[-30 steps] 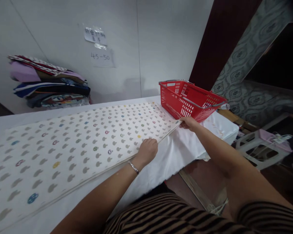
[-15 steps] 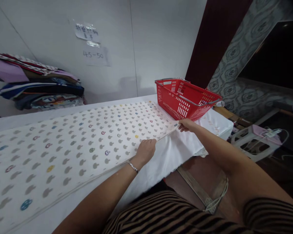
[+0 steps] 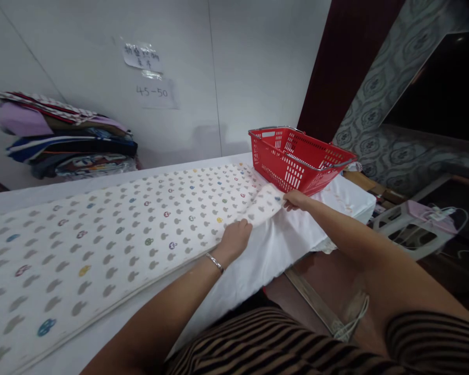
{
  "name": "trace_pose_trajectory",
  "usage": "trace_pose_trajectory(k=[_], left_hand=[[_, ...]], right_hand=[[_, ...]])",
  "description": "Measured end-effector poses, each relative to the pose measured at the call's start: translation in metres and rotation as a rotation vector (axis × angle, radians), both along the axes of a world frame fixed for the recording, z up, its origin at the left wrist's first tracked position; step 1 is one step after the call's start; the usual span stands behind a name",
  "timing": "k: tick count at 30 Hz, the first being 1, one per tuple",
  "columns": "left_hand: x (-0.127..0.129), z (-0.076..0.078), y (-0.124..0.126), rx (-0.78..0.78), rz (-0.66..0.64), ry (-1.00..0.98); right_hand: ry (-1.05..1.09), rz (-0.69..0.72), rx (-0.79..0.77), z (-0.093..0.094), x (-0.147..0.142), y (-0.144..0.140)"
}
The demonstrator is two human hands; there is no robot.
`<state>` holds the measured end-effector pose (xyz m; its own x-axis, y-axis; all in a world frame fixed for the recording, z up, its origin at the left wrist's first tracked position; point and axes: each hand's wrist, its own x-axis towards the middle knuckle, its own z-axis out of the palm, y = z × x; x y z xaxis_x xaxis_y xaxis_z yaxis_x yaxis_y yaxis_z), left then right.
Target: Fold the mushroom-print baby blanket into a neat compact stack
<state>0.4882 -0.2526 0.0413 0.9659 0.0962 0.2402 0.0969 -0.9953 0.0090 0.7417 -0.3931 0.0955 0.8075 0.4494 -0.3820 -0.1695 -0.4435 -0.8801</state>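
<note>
A long white cloth, printed with grey and coloured mushrooms, lies folded in layers along the table. My right hand pinches its near right corner just in front of the red basket. That corner is lifted, and the edge strip between my hands bulges up off the layers below. Farther left, my left hand is closed on the near edge of the same cloth, its fingertips curled over it and partly hidden. A bracelet circles my left wrist.
A red plastic basket stands at the table's right end, against the cloth. Folded clothes are stacked at the back left by the wall. White sheeting covers the table. A plastic stool with cables stands to the right.
The cloth's near right edge has risen and puckered between my hands, where it lay flat before. Both hands keep nearly the same places. The view has shifted slightly.
</note>
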Motion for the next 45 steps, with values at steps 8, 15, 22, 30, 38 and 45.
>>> trace_pose_trajectory(k=[8,15,22,30,38,45], left_hand=[[-0.006,-0.03,-0.021,-0.104,-0.01,0.079],[-0.006,-0.038,-0.023,-0.049,-0.082,0.069],[-0.007,-0.039,-0.023,-0.071,-0.083,0.053],[-0.007,-0.04,-0.022,-0.135,-0.039,0.01],[-0.011,-0.035,-0.027,-0.295,0.154,0.032],[-0.028,-0.034,-0.027,-0.163,0.06,0.013]], right_hand=[[-0.092,0.037,-0.356,-0.037,-0.015,-0.027],[-0.203,0.11,-0.584,-0.048,-0.029,-0.039],[-0.991,0.396,-0.479,-0.046,-0.073,-0.028],[-1.03,0.868,-0.01,-0.075,-0.114,-0.021],[-0.998,0.939,-0.107,-0.074,-0.142,0.001],[-0.925,0.851,0.064,-0.094,-0.136,0.002]])
